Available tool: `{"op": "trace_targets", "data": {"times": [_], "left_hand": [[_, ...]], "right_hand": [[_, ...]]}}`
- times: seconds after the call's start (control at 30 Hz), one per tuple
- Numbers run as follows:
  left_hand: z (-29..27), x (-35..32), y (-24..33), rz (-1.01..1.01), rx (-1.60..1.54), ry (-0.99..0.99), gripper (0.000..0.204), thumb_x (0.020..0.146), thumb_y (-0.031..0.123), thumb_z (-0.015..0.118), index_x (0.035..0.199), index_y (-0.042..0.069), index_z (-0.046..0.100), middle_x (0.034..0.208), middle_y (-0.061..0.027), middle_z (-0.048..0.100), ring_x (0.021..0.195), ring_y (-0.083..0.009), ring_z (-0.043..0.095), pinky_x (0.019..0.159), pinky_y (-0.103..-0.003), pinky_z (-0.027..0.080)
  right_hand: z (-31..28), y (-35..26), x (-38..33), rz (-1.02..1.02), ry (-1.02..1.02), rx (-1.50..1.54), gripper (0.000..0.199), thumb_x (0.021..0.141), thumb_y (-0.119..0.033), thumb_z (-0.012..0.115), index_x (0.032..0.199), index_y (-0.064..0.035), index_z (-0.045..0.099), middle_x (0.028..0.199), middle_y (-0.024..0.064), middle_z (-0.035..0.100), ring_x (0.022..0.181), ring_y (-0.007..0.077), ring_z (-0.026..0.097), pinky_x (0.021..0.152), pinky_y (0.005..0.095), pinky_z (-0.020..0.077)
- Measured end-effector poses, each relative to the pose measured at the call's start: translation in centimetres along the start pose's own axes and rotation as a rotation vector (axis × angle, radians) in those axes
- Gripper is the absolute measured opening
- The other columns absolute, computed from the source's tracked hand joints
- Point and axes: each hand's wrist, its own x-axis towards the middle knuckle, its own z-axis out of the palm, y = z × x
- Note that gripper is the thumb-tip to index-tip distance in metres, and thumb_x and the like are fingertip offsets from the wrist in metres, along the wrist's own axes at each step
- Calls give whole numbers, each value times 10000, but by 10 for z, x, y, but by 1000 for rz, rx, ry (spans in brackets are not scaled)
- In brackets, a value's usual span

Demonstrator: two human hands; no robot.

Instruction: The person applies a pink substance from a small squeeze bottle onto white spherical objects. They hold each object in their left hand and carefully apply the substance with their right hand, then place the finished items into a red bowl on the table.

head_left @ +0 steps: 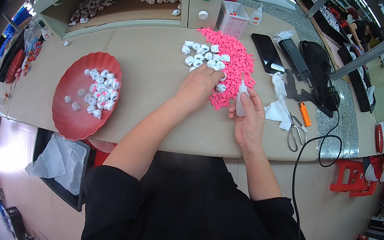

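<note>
My right hand (249, 122) is closed around a small white squeeze bottle (242, 102), its thin nozzle pointing up and away from me. To its left, my left hand (199, 88) reaches palm down to the edge of a spread of tiny pink pieces (229, 49). Its fingers are bent together at a small white rounded piece (221, 88), which shows beside the fingertips; the exact grip is partly hidden. Just beyond these fingers lie several more white rounded pieces (198, 57), some resting on the pink ones.
A red scalloped bowl (67, 114) with white pieces stands at left. Right of the pink spread lie a black phone (268, 52), white tissue (275, 109), scissors (294, 135) and an orange lighter (305, 114). A shelf box (114, 26) stands behind. A black cable (299, 159) hangs over the table's right front edge.
</note>
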Motion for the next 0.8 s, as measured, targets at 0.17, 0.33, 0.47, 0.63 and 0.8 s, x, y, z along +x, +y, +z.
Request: {"op": "trace_targets", "data": {"times": [0.17,0.33,0.47,0.63,0.8], "left_hand": [[-7,-3,2,-57,62,-5,306,801,37,530,1107,45,534,940,-105,587,875,-239,557,758,-326,464],[-35,-32,6,-830,-1614,-29,262,874,88,530,1121,3,514,926,-63,574,773,-129,575,659,-243,476],[-36,-58,10,-921,-1837,-18,302,862,64,547,1146,-20,490,912,-42,563,754,-99,564,662,-215,471],[-19,-77,17,-783,-1495,34,312,859,49,549,1156,-21,485,926,-40,561,800,-87,545,694,-216,464],[-17,-80,21,-703,-1340,71,290,860,33,541,1142,-19,496,964,-33,558,839,-65,524,718,-210,447]], "right_hand": [[3,-3,0,-23,7,29,292,841,-120,591,1087,-7,481,864,41,556,670,101,540,550,237,435],[-5,-10,2,-132,116,55,317,770,-23,658,1052,-3,515,928,74,574,757,114,554,604,230,426],[-6,-19,1,-219,12,13,227,789,-41,643,976,-4,519,916,78,562,777,130,552,654,250,443],[11,-11,-5,-309,-131,-205,239,820,-74,613,1001,-2,476,942,89,543,772,136,544,634,245,449],[1,14,-11,-486,-204,-491,267,841,-132,590,1021,3,445,996,129,507,810,172,534,654,264,461]]}}
